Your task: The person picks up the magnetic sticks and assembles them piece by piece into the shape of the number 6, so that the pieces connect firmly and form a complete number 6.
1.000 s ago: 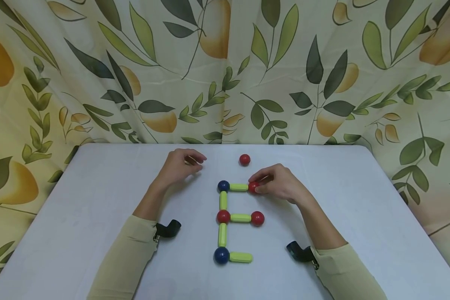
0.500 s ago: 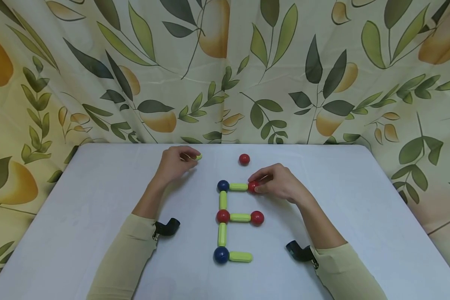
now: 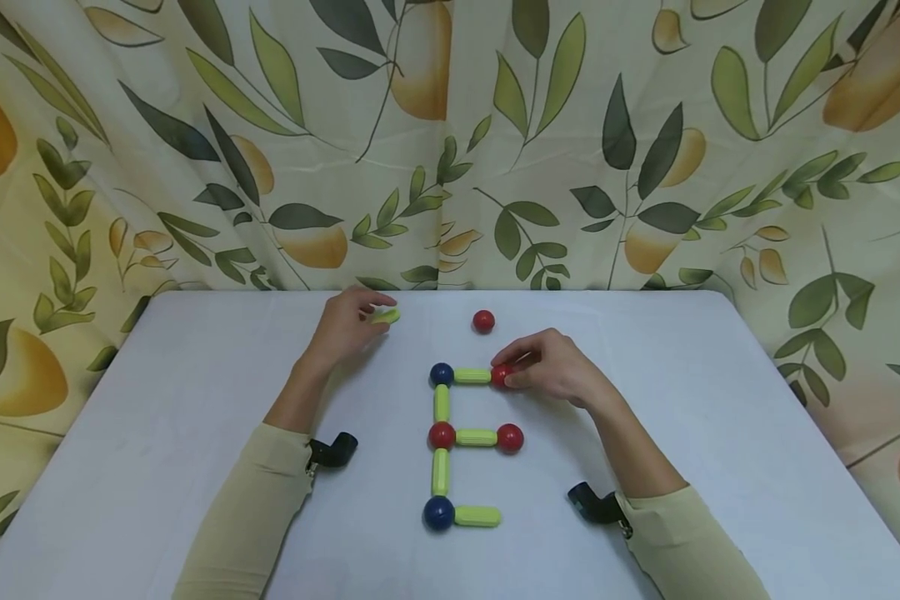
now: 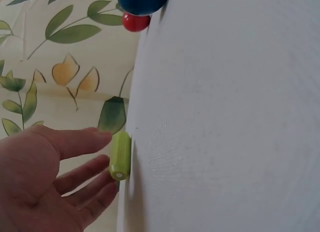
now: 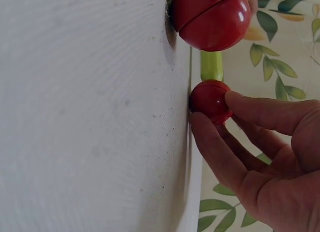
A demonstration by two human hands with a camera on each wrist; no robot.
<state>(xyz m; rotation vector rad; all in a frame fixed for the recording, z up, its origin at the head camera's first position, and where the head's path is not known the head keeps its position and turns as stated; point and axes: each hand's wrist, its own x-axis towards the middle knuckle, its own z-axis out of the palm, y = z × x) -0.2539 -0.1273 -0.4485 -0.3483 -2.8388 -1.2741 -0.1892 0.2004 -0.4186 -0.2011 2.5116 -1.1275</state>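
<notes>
In the head view my left hand [image 3: 347, 323], near the table's far edge, pinches a short lime-green magnetic rod [image 3: 385, 317]. The left wrist view shows the thumb at one end of this rod [image 4: 120, 156], with fingers partly hidden behind it. My right hand [image 3: 555, 368] holds a red ball [image 5: 210, 100] between thumb and fingers. That ball touches a green rod [image 3: 472, 377] leading to a blue ball [image 3: 442, 374]. Below, rods join a red ball [image 3: 442, 435] and a lower blue ball [image 3: 438, 513], forming an E-like figure flat on the table.
A loose red ball [image 3: 483, 322] lies beyond the figure. Another red ball [image 3: 510, 438] ends the middle arm, while the bottom arm is a bare green rod [image 3: 477, 517]. The white table [image 3: 630, 333] meets a leaf-and-fruit patterned curtain [image 3: 555, 167] behind.
The green rod in my left hand, hidden a second ago, has come into view between the fingers. That hand has shifted slightly left and away. The right hand keeps hold of the red ball.
</notes>
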